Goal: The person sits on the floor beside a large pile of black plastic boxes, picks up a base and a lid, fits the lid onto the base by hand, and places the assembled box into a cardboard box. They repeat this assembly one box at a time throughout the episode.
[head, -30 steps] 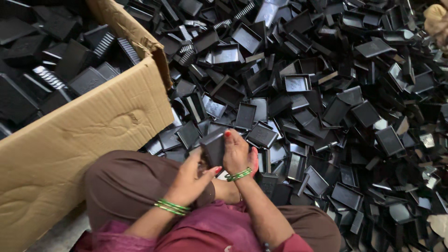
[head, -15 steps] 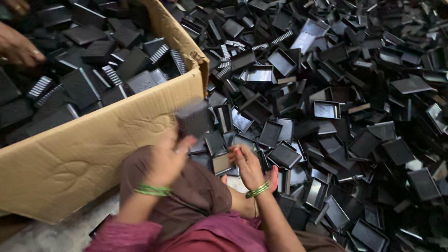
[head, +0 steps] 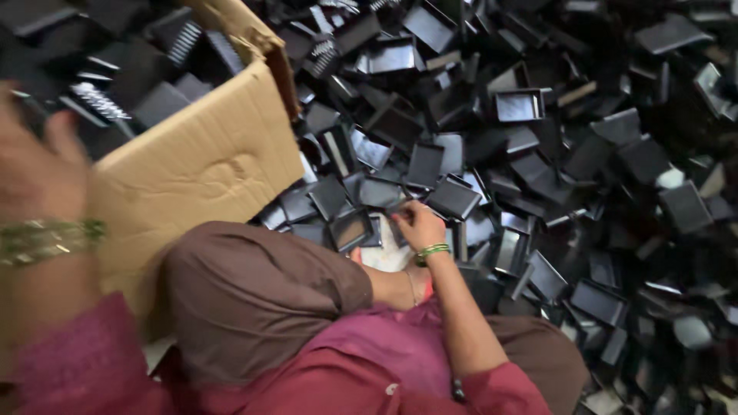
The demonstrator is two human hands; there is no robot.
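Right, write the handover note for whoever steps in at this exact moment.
Left hand: raised over the cardboard box, blurred; whether it holds anything cannot be told.
Right hand: down on the floor pile of black trays, fingertips on one tray just past the knee; grip unclear.
Done: the box already holds many black parts.
Left: a large heap of trays lies loose on the floor, right of the box.

The left hand (head: pixel 34 165) has swung from mid-frame to the left edge, blurred over the box (head: pixel 207 154), its black piece gone from view.
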